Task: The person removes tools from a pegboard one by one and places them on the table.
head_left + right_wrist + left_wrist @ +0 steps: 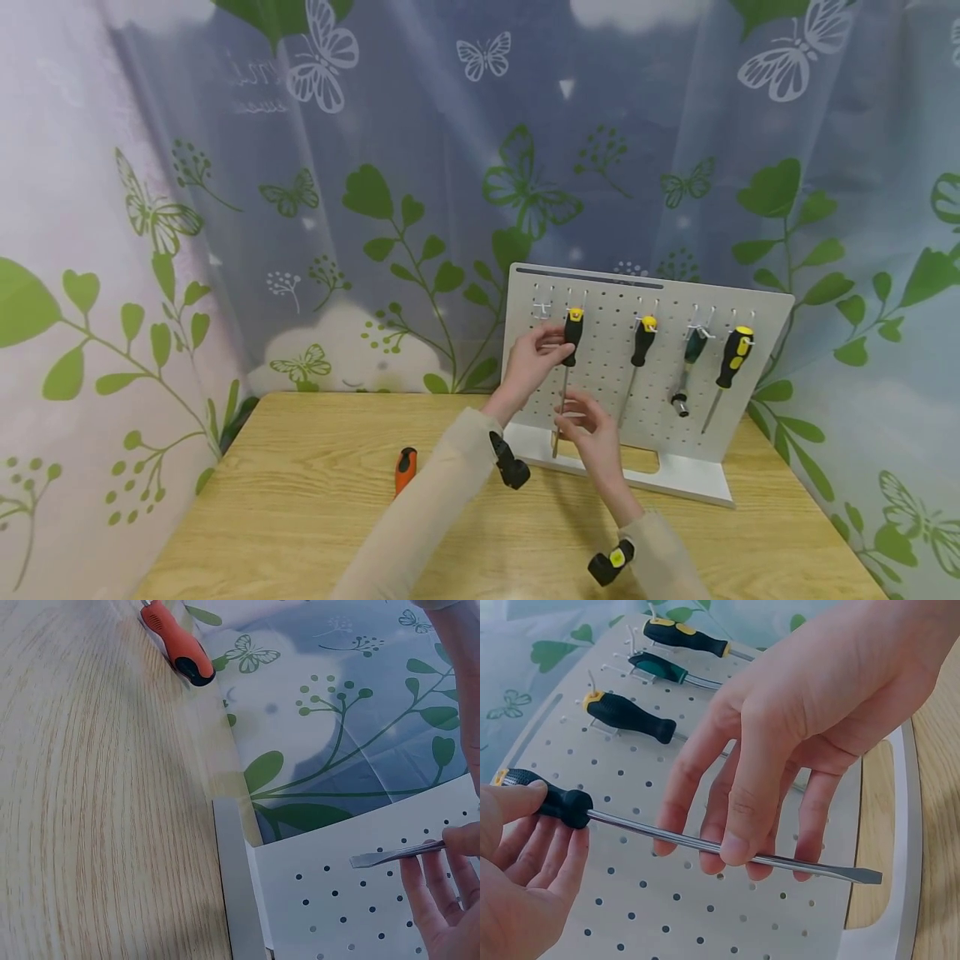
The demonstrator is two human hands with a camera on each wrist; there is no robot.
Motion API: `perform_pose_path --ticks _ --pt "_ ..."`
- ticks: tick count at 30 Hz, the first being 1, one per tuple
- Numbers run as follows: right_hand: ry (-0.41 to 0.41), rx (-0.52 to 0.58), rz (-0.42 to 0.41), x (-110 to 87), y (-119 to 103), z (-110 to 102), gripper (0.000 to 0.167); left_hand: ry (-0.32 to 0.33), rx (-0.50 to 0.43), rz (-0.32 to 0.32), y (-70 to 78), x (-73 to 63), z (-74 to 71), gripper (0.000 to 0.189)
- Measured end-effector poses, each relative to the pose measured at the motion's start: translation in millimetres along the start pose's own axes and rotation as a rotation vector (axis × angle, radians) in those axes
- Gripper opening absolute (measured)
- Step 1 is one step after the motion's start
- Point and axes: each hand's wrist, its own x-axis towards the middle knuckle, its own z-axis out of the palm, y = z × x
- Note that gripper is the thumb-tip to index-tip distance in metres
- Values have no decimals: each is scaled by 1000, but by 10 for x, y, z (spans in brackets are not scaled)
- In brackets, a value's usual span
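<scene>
A flathead screwdriver [573,337] with a black and yellow handle is at a hook on the left part of the white pegboard [600,392]. My left hand [531,364] holds its handle, thumb in front and fingers behind. Lower down, my right hand [594,429] pinches the steel shaft [667,836] between thumb and fingers. The flat tip [866,875] points down past the right fingers in the head view. In the right wrist view, the right hand [446,915] is partly cut off by the frame edge, with the tip sticking out from it.
Right of the held screwdriver hang another black and yellow screwdriver [643,340], a green-handled tool with a socket end [692,358] and a larger black and yellow screwdriver [735,358]. An orange-handled tool [405,471] lies on the wooden table [300,483]. A bare hook [542,310] is at far left.
</scene>
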Motion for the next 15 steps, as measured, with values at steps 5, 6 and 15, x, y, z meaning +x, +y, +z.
perform_pose_path --ticks 5,6,15 --pt "-16 13 1 -50 -37 -2 40 -4 -16 -7 4 -8 -4 37" --pt "-21 19 -4 -58 -40 -2 41 -5 -20 -7 8 -13 -5 37" --pt "-43 54 -34 -99 -51 -27 37 -16 -57 -22 11 -38 -2 36"
